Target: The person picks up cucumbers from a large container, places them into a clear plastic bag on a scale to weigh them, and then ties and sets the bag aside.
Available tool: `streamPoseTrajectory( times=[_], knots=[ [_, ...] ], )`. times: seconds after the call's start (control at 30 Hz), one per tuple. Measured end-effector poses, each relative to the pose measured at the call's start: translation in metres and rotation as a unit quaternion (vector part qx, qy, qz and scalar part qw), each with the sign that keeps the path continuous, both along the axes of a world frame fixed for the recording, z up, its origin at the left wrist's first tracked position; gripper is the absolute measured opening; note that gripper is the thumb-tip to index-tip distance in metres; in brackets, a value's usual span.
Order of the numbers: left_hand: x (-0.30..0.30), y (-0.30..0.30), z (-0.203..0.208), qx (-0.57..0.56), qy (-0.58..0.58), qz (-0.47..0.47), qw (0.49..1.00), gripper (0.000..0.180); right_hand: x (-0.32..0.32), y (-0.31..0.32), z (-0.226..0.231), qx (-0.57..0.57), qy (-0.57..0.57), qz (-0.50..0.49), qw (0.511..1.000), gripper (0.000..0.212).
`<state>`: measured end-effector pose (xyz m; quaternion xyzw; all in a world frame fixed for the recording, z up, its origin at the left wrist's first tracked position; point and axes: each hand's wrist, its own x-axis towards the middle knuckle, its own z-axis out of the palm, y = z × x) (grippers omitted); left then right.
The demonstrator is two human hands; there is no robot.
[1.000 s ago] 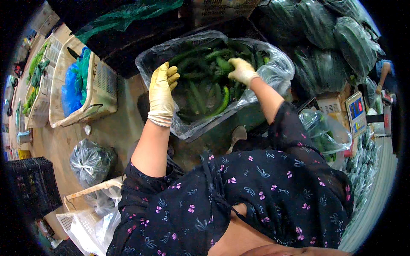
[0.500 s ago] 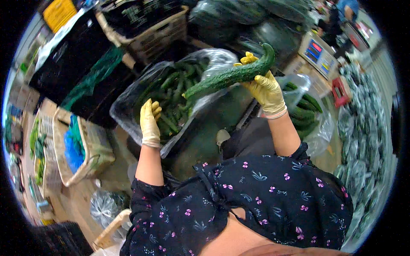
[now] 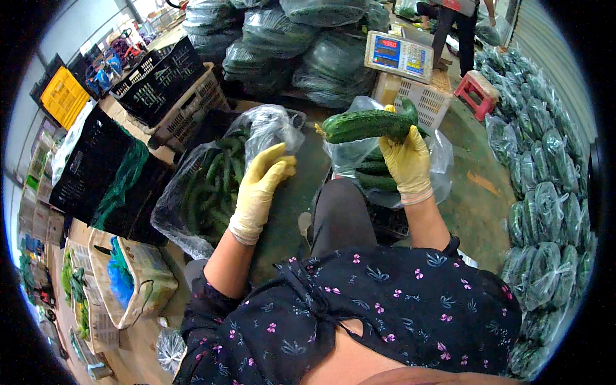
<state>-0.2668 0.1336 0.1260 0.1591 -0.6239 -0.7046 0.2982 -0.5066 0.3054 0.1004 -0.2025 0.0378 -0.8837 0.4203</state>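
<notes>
In my right hand [image 3: 409,168], gloved in pale yellow, is a long, bumpy, dark green cucumber [image 3: 362,126], its curved end beyond my fingers. It is held level above a clear plastic bag [image 3: 441,154] with several cucumbers [image 3: 375,172] inside. My left hand [image 3: 262,189], in a matching glove, holds nothing; its fingers reach forward, apart from the cucumber. Beside that hand, to the left, stands a container lined with clear plastic film [image 3: 173,212] and filled with cucumbers [image 3: 215,183].
A digital scale [image 3: 399,58] rests on a pale crate [image 3: 417,99], near a red stool [image 3: 477,95]. Bagged cucumbers [image 3: 545,212] line the right wall; large filled bags [image 3: 276,38] are stacked behind. Crates [image 3: 154,289] stand left. A person [image 3: 454,32] is at the far right.
My view has tilted up and swung right. The right hand has brought the cucumber from near the lined container to above the bag. My left hand has come away from the container's cucumbers.
</notes>
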Motion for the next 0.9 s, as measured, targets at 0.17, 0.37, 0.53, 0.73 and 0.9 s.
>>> streamPoseTrajectory(
  times=[0.17,0.37,0.53,0.73,0.9],
  knots=[
    [-0.039,0.046,0.058,0.009,-0.001,-0.142,0.99,0.037,-0.004,0.024,0.013,0.037,0.145,-0.083,0.985,0.055],
    [-0.082,0.067,0.051,0.067,-0.029,-0.073,0.995,0.035,-0.027,0.058,0.049,0.056,0.227,-0.176,0.956,0.055],
    [-0.085,0.034,0.031,0.013,0.022,-0.057,0.998,0.025,-0.049,0.086,0.062,0.02,0.247,-0.211,0.946,0.062],
    [-0.082,0.067,0.044,-0.018,0.012,-0.228,0.974,0.052,-0.037,0.064,0.01,0.084,0.053,-0.103,0.99,0.047],
    [-0.094,0.077,0.039,0.06,0.066,-0.26,0.961,0.05,-0.005,0.054,-0.018,0.148,-0.07,-0.109,0.981,0.036]
  ],
)
